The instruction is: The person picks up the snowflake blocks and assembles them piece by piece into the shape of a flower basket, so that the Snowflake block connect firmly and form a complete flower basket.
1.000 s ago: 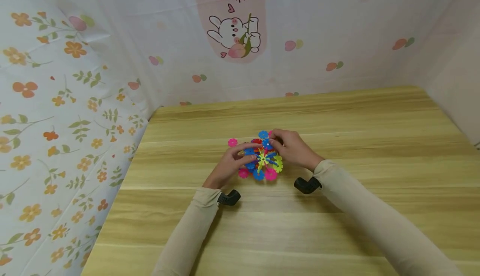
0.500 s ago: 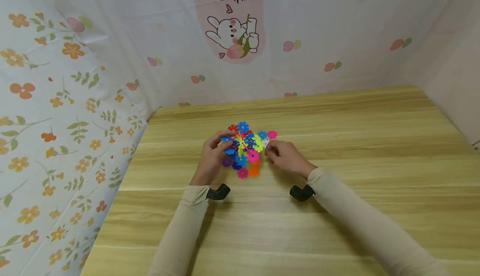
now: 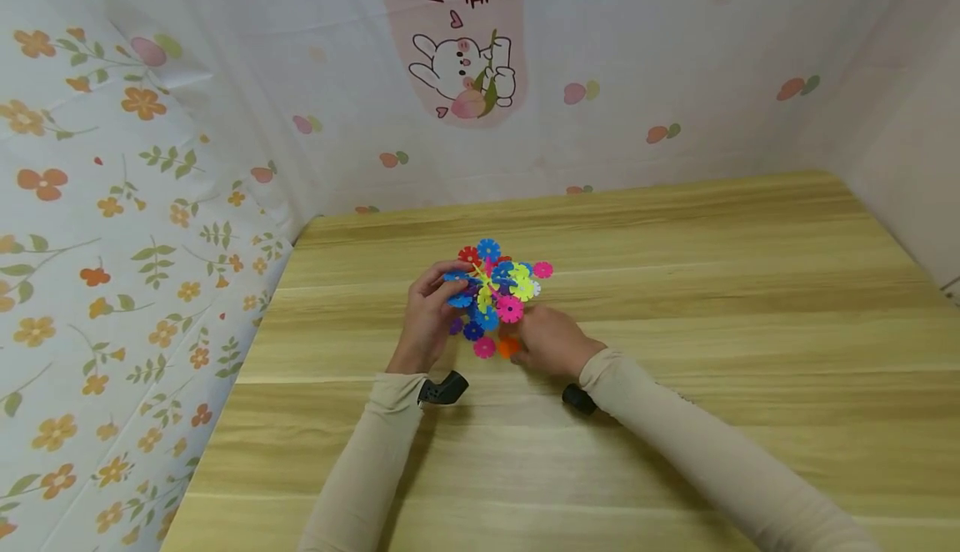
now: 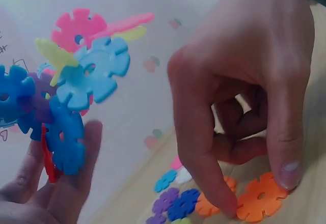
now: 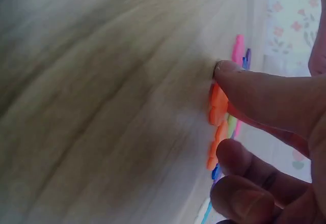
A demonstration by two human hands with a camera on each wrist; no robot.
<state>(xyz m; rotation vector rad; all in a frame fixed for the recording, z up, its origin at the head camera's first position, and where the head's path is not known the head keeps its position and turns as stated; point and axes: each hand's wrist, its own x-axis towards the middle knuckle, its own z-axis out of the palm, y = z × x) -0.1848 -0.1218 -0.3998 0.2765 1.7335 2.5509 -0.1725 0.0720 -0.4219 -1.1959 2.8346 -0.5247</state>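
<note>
My left hand (image 3: 426,310) holds up a cluster of joined plastic snowflake discs (image 3: 503,274), gripping it at its left side. Blue, pink, yellow, purple and red pieces stick out of it at many angles; in the left wrist view a light blue disc (image 4: 91,76) faces the camera. Down at the table, the right hand (image 3: 553,339) has thumb and index finger on opposite edges of an orange snowflake disc (image 4: 261,197). The right wrist view shows that orange disc (image 5: 218,102) edge-on under the thumb, with a second orange disc (image 5: 218,145) beside it.
Loose snowflake discs lie on the wooden table (image 3: 675,285) beneath the cluster, among them a dark blue one (image 4: 183,204), a purple one (image 4: 165,199) and a pink one (image 3: 484,347). A white printed cloth (image 3: 600,52) hangs behind the table, a floral one (image 3: 112,285) at its left.
The left hand has carried the cluster left, uncovering loose discs. My right hand has left the cluster and come down nearer the front, to the orange disc.
</note>
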